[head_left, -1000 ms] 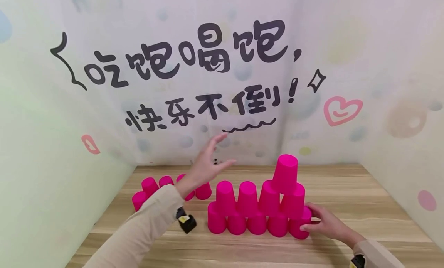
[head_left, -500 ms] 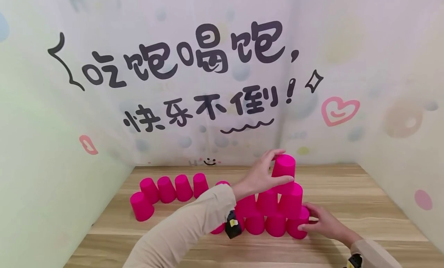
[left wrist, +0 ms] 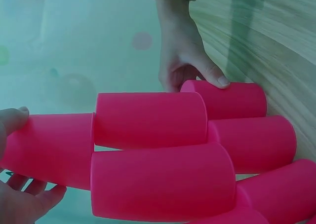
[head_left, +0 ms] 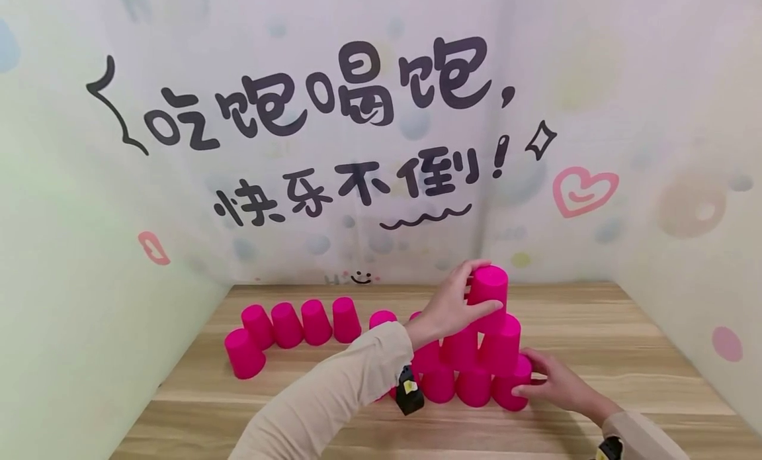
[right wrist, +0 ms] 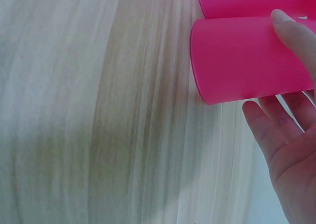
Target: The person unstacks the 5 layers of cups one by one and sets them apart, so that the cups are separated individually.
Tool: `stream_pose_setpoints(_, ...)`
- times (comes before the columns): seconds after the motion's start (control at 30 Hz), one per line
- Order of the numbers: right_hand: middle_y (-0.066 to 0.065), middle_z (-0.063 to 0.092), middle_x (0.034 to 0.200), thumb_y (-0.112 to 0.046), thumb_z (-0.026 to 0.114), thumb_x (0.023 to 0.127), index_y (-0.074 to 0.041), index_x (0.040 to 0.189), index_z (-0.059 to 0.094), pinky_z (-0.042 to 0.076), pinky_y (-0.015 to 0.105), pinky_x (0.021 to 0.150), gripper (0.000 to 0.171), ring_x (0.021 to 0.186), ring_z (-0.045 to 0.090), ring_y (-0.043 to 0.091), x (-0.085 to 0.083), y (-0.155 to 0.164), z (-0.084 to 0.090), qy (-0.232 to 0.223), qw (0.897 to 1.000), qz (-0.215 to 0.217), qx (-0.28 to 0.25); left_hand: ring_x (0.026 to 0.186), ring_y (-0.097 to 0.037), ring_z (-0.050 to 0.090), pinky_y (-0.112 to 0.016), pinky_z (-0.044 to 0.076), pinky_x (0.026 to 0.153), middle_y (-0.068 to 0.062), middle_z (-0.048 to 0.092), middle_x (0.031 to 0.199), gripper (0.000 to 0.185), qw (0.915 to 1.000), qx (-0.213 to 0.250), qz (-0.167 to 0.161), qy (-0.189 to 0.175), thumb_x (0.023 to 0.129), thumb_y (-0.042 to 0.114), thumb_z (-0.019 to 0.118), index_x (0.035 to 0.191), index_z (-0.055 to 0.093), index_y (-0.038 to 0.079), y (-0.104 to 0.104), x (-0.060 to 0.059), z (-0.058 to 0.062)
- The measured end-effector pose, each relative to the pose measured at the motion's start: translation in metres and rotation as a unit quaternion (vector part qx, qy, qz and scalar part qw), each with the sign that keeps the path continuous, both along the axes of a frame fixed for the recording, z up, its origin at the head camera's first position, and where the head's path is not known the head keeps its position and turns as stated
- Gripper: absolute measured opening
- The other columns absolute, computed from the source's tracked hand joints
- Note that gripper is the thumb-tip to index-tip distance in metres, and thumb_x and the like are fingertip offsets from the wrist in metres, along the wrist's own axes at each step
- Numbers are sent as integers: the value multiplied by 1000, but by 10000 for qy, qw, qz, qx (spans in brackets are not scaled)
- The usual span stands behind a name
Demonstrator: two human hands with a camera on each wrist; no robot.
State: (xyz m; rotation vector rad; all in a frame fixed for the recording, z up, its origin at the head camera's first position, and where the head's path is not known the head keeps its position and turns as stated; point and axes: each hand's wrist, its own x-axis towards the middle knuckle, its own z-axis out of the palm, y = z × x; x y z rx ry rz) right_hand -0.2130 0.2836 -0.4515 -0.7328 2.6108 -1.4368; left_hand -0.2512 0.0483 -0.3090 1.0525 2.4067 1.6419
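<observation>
Upside-down pink cups stand stacked in tiers at the right of the table. My left hand [head_left: 452,304] holds the single top cup [head_left: 491,286], thumb across its near side and fingers behind. In the left wrist view this top cup [left wrist: 49,145] sits over two second-tier cups, a nearer one [left wrist: 163,184] and a farther one [left wrist: 150,118]. My right hand [head_left: 562,380] holds the right end cup [head_left: 508,388] of the bottom row. The right wrist view has my thumb on that cup [right wrist: 242,61] and my fingers along its other side. My left forearm hides the stack's left part.
To the left, several more upside-down pink cups [head_left: 315,322] stand in a line, with one [head_left: 244,354] set nearer the front. A printed wall sheet [head_left: 357,136] rises behind the wooden table [head_left: 196,407], and pale walls flank both sides.
My left hand has moved right from the air beside the stack and taken hold of the top cup. My right hand has stayed at the bottom end cup.
</observation>
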Motion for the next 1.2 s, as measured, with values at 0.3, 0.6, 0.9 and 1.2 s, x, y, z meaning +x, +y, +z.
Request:
stream_pose_setpoints(0.3, 14, 58, 102, -16, 71, 74, 6, 116, 47, 50, 22, 71, 53, 92, 53, 1, -3, -2, 1, 22, 10000, -50, 63, 93, -15, 53, -21, 50, 69, -5, 51, 111, 57, 9994, 291, 1, 179, 79, 10, 67, 128, 38, 11, -27, -7, 23)
stream_pose_setpoints(0.6, 13, 58, 101, -17, 71, 74, 5, 115, 48, 49, 21, 71, 52, 92, 54, 1, -3, 0, 1, -20, 9999, -92, 100, 97, -25, 54, -30, 51, 74, -9, 48, 116, 61, 9969, 109, 562, 536, 77, 7, 68, 129, 37, 11, -95, -14, 61)
stream_pose_setpoints(0.9, 12, 58, 101, -19, 72, 73, 4, 115, 48, 49, 22, 71, 53, 90, 54, 2, -3, 2, -1, -42, 9999, -101, 119, 101, -29, 53, -36, 50, 76, -11, 48, 116, 60, 9881, -338, 1396, 545, 76, 11, 69, 128, 39, 11, -174, -9, 61)
stream_pose_setpoints(1.2, 13, 57, 103, -19, 72, 74, 4, 116, 47, 51, 30, 72, 54, 91, 54, 2, -3, 1, 1, -188, 9997, -124, 109, 104, -35, 49, -45, 46, 81, -18, 48, 115, 59, 9695, -606, 2328, 473, 77, 12, 68, 127, 38, 3, -234, -11, 22)
